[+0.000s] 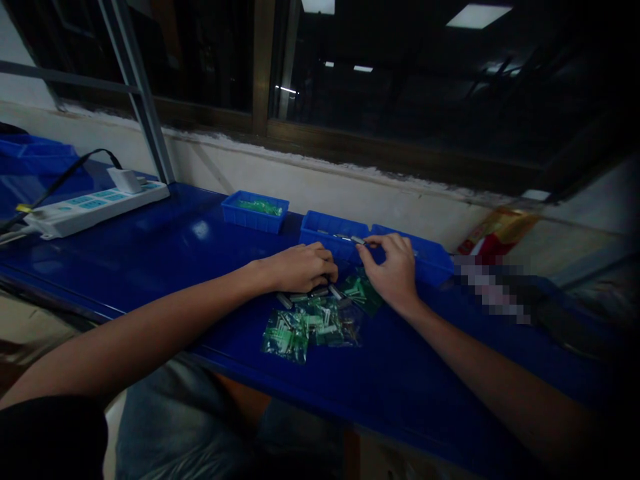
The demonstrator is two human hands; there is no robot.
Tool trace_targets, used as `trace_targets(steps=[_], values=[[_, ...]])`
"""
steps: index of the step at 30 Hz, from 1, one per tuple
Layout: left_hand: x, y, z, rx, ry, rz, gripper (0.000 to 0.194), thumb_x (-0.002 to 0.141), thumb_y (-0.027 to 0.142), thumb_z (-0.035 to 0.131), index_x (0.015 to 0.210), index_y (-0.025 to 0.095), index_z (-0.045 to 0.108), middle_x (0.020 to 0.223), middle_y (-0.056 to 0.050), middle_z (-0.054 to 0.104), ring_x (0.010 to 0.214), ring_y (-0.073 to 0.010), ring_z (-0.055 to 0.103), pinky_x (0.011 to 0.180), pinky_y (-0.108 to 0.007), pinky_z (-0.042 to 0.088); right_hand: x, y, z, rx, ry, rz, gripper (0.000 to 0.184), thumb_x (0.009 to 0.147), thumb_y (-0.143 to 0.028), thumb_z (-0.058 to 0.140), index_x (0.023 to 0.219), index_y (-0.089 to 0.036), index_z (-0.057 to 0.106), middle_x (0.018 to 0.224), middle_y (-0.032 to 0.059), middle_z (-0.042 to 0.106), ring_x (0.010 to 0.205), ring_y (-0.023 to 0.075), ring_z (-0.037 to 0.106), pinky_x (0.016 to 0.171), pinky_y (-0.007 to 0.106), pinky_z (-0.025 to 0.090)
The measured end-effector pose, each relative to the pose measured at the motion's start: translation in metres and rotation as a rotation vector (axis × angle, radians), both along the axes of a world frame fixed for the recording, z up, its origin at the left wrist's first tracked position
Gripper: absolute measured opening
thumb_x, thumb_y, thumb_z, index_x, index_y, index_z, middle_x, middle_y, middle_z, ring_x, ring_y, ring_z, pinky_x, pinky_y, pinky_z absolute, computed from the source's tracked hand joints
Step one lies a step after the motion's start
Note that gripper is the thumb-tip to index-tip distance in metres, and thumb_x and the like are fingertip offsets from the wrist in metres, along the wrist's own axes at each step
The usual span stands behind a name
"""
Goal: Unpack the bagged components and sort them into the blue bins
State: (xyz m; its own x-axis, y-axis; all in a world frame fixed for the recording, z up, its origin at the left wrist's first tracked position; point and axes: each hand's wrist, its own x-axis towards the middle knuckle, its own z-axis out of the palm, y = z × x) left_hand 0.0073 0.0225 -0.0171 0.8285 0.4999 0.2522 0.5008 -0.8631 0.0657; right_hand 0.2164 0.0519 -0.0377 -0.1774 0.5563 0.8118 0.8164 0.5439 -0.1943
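My right hand pinches a small silver bar-shaped piece between thumb and fingers, at the front rim of a blue bin. My left hand is closed, its fingers curled down over the table just left of that bin; whatever is in its fingertips is hidden. Several small silver bar-shaped pieces lie under and beside my left hand. Nearer to me is a pile of clear and green plastic packets with pale strips inside. Another green packet lies by my right wrist.
A second blue bin stands behind my right hand. Farther left, a small blue bin holds green packets. A white power strip with a plug and black cable lies on the blue table. A red-and-gold bag leans at the wall.
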Motion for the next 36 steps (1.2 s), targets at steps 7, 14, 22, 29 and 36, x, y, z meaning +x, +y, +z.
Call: trace_targets(steps=[7, 14, 22, 29, 36], values=[[0.000, -0.002, 0.003, 0.015, -0.003, 0.127, 0.011, 0.081, 0.023, 0.050, 0.088, 0.018, 0.056, 0.087, -0.004, 0.060, 0.086, -0.0185, 0.053, 0.071, -0.029, 0.040, 0.001, 0.001, 0.000, -0.001, -0.001, 0.001, 0.014, 0.076, -0.033, 0.057, 0.077, -0.020, 0.061, 0.075, 0.0038, 0.056, 0.075, 0.0204, 0.050, 0.073, 0.036, 0.037], [0.000, -0.002, 0.000, -0.011, -0.028, 0.228, 0.023, 0.081, 0.023, 0.048, 0.103, 0.019, 0.052, 0.096, -0.006, 0.061, 0.088, -0.0196, 0.055, 0.070, -0.030, 0.042, 0.000, 0.003, 0.002, -0.040, 0.002, -0.025, 0.016, 0.077, -0.034, 0.055, 0.080, -0.019, 0.063, 0.074, 0.0042, 0.056, 0.076, 0.0205, 0.052, 0.070, 0.035, 0.039], [-0.001, 0.004, -0.004, -0.032, 0.003, 0.255, 0.021, 0.084, 0.029, 0.047, 0.096, 0.017, 0.058, 0.098, -0.007, 0.060, 0.090, -0.0201, 0.056, 0.076, -0.032, 0.044, 0.000, 0.003, 0.001, -0.057, -0.003, -0.040, 0.015, 0.077, -0.032, 0.055, 0.079, -0.020, 0.063, 0.074, 0.0037, 0.055, 0.073, 0.0196, 0.053, 0.067, 0.034, 0.040], [0.001, 0.000, -0.003, -0.015, -0.055, 0.205, 0.018, 0.086, 0.023, 0.042, 0.097, 0.016, 0.054, 0.094, -0.007, 0.060, 0.086, -0.0185, 0.057, 0.073, -0.031, 0.045, -0.004, -0.007, 0.003, -0.011, -0.015, 0.046, 0.012, 0.078, -0.028, 0.053, 0.078, -0.020, 0.062, 0.077, 0.0048, 0.055, 0.077, 0.0205, 0.052, 0.073, 0.037, 0.041], [0.002, -0.001, 0.000, -0.005, -0.211, 0.155, 0.018, 0.090, 0.024, 0.036, 0.104, 0.015, 0.044, 0.098, -0.008, 0.060, 0.091, -0.0181, 0.057, 0.075, -0.029, 0.045, -0.021, -0.037, 0.004, -0.080, -0.141, 0.313, 0.014, 0.078, -0.023, 0.053, 0.089, -0.017, 0.057, 0.080, 0.0058, 0.057, 0.079, 0.0200, 0.053, 0.071, 0.035, 0.044]])
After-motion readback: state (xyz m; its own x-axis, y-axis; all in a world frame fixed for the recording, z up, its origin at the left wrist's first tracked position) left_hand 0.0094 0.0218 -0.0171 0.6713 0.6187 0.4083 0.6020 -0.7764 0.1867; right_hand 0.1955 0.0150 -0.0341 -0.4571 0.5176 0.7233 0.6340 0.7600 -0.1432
